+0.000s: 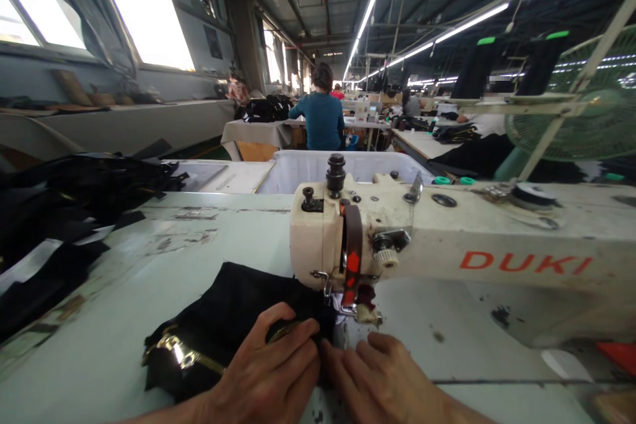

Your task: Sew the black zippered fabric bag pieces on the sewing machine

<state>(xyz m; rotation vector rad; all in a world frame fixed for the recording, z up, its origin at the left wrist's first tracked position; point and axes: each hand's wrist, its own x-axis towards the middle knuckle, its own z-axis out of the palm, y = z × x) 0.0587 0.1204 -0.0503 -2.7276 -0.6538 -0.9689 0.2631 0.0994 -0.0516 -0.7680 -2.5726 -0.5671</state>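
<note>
while left hand pinches fabric, right hand's grip unclear, sewing machine overlaps bin

Your widest open passage crosses the pale tabletop at center left, between the dark fabric pile along the left edge and the sewing machine's head at center. The machine's arm bars forward travel from center to the right edge; beneath it, right of center, a gap lets you reach in. At lower center, your left hand and right hand sit close together, leaving little room between. Just beyond them, the hanging strap and presser foot obstruct you.
</note>
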